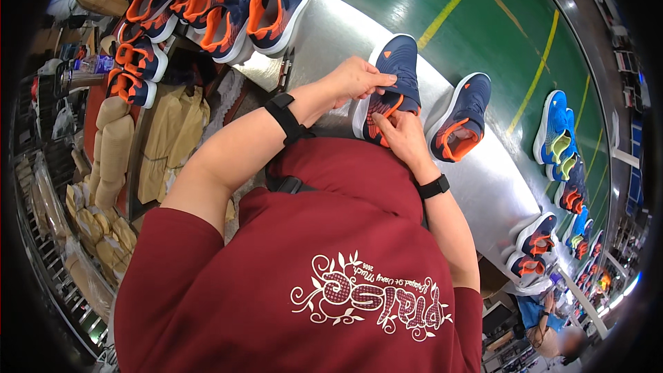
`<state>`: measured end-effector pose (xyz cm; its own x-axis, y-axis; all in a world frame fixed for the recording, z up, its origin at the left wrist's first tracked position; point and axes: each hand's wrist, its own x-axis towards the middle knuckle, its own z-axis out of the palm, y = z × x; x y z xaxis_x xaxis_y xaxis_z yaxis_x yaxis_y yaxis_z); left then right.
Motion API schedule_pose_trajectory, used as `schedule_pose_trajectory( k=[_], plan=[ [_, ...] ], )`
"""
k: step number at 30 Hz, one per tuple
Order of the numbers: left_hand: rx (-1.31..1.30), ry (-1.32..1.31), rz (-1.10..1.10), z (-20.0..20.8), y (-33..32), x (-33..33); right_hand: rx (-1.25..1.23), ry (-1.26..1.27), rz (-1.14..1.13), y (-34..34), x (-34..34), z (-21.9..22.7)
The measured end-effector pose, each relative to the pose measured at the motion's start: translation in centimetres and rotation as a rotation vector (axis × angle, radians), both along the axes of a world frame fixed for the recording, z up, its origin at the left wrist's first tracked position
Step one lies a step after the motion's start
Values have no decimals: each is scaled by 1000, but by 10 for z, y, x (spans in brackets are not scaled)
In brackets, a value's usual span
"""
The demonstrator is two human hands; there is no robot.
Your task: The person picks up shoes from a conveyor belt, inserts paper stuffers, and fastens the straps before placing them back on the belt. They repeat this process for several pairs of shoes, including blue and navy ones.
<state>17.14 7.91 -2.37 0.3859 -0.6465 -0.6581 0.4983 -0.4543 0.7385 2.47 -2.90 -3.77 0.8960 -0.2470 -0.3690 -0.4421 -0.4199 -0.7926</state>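
Observation:
A navy sneaker with orange lining and a white sole rests on the metal bench right in front of my body, toe pointing away. My left hand reaches across its upper from the left, thumb and fingers pinched at the strap over the instep. At the orange collar is my right hand, its fingers closed around the edge of the opening; part of the heel is hidden behind it. Just to the right stands a matching sneaker, untouched, with its toe also pointing away.
Several navy and orange sneakers crowd the bench's far left end. Beyond the metal bench runs a green surface with yellow lines, carrying blue sneakers at right. Brown paper lies at left. Another person is at lower right.

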Motion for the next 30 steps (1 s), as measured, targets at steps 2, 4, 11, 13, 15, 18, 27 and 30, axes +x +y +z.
schedule_pose_trajectory(
  k=[2,4,11,13,15,18,27,30],
  plan=[
    [-9,26,42,-5,3,-10,5,7,-31,1,-1,2],
    [-59,135,98,-8,7,-19,15,22,-30,2,1,6],
    [196,-41,-39,-31,15,-23,25,21,11,4,5,0],
    [237,-135,-83,-31,18,-24,22,14,25,5,6,2],
    [270,-236,-138,-29,19,-23,13,3,27,4,7,1],
    [337,-282,-148,-21,14,-19,-96,-17,35,11,10,-10],
    [-120,-1193,105,-14,43,-42,-170,-386,-291,-8,-27,42],
    [-395,-1485,-423,17,20,-66,-154,-523,-837,-55,-70,36]
  ],
)
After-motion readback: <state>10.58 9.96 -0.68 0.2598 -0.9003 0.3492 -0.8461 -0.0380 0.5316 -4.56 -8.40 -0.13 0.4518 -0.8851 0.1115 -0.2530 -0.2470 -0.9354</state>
